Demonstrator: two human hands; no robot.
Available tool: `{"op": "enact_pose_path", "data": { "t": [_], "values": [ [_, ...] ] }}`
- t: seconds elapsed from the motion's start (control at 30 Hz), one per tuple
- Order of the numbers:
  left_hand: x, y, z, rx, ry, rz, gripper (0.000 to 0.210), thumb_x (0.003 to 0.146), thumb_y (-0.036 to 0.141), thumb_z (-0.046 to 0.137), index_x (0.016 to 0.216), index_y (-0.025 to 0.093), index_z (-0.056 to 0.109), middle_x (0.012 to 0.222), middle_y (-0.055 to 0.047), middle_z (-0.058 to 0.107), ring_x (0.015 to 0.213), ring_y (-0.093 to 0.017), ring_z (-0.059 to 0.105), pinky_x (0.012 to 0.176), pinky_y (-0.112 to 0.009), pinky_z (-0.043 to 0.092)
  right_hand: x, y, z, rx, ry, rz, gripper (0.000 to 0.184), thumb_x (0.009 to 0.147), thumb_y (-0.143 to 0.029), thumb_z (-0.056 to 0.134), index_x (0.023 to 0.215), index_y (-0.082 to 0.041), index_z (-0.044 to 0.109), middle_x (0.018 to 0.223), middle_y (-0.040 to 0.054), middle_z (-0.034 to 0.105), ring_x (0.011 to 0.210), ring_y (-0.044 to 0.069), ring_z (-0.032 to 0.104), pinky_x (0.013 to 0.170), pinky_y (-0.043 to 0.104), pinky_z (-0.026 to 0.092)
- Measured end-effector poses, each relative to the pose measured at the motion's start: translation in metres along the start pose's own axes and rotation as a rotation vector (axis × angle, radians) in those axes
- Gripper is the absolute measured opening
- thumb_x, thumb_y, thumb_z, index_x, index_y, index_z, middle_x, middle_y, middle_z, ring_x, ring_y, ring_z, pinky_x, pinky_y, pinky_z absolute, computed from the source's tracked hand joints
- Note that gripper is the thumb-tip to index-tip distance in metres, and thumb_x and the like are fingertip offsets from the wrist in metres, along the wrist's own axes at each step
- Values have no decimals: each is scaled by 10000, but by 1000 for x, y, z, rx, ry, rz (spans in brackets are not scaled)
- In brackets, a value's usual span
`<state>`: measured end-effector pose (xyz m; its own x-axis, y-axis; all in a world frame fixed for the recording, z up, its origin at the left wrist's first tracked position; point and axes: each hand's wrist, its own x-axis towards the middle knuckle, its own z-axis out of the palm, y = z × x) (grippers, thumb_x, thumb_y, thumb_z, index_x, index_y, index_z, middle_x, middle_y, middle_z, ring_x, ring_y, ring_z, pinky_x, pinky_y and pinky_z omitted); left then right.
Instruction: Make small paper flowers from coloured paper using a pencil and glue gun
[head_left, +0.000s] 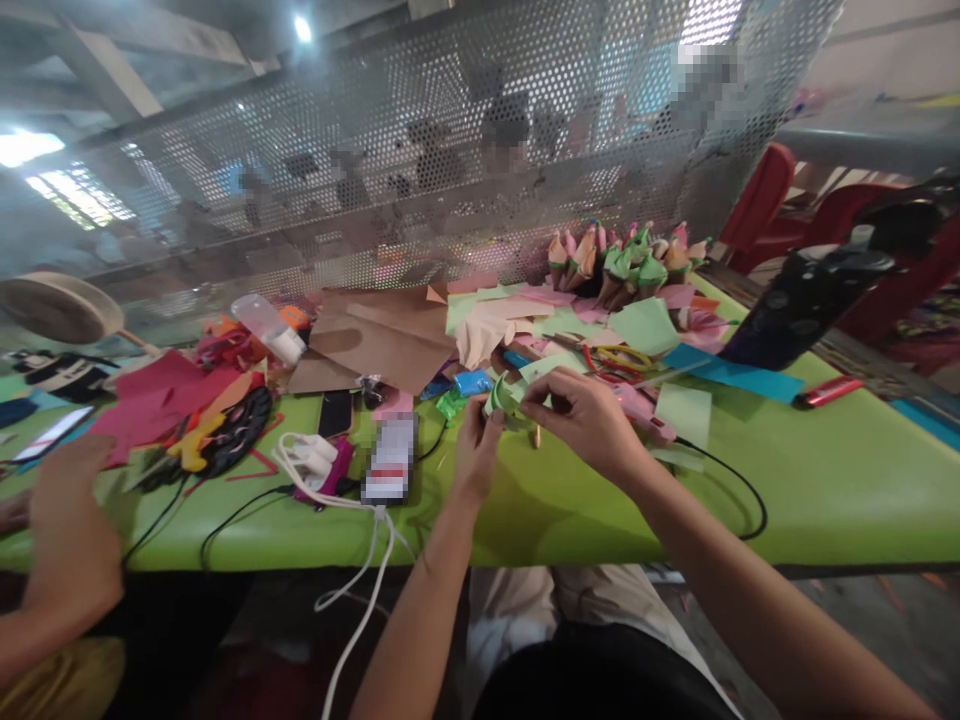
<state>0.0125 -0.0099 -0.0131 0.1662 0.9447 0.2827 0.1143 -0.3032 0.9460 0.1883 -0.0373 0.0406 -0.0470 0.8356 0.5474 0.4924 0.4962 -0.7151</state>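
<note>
A curled piece of light green paper (504, 394) is held up over the green table. My left hand (478, 440) is closed, with thumb and fingers pinching the paper from below and the left. From the right, the fingertips of my right hand (570, 410) are pinched together at the paper's edge. Just past the right hand lies a pink glue gun (646, 412), its black cord trailing to the right. A small blue packet (473, 383) sits behind my left hand, near some shiny green wrapping (450, 405).
Paper cones (637, 262) with green and peach tops stand at the back right. Brown paper (375, 340) lies mid-table. A phone (390, 460), white cable (367, 600) and black bottle (802, 300) are around me. Another person's arm (71, 530) rests at left.
</note>
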Motion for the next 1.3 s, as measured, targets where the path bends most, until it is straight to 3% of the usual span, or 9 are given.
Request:
{"op": "enact_pose_path", "data": {
  "t": [0.13, 0.33, 0.73, 1.0, 1.3],
  "values": [
    [0, 1, 1, 32, -12, 13, 481, 943, 721, 489, 984, 242, 511, 840, 13, 502, 771, -172, 464, 750, -305, 409, -9, -2, 2, -145, -107, -47, 121, 943, -237, 675, 892, -217, 782, 852, 51, 700, 732, 174, 661, 672, 268, 469],
    [-2, 10, 1, 167, -62, 37, 429, 958, 648, 511, 1048, 229, 537, 864, 6, 541, 797, -178, 502, 750, -299, 430, -10, 0, 6, -234, -78, -52, 153, 901, -126, 665, 871, -218, 783, 870, 50, 706, 761, 182, 674, 682, 264, 468],
    [-3, 8, 1, 161, -144, 38, 381, 972, 602, 527, 1054, 229, 525, 909, -4, 594, 847, -197, 571, 804, -319, 458, -15, 4, 18, -24, 86, 24, 147, 831, -103, 668, 752, -221, 703, 760, 18, 662, 665, 172, 624, 624, 258, 473],
    [-1, 0, 2, 108, -133, 14, 418, 975, 660, 463, 1009, 246, 502, 881, 9, 576, 829, -179, 559, 764, -293, 454, -16, 4, 21, 20, 63, 27, 142, 832, -122, 662, 752, -229, 709, 784, 28, 676, 655, 175, 627, 635, 270, 506],
    [1, -11, 4, 30, -51, -3, 446, 994, 682, 442, 1004, 245, 530, 922, -16, 601, 843, -171, 564, 763, -285, 478, -21, 5, 20, 64, 78, 44, 114, 854, -171, 663, 916, -237, 733, 804, 20, 742, 626, 163, 611, 643, 270, 507]
  ]
}}
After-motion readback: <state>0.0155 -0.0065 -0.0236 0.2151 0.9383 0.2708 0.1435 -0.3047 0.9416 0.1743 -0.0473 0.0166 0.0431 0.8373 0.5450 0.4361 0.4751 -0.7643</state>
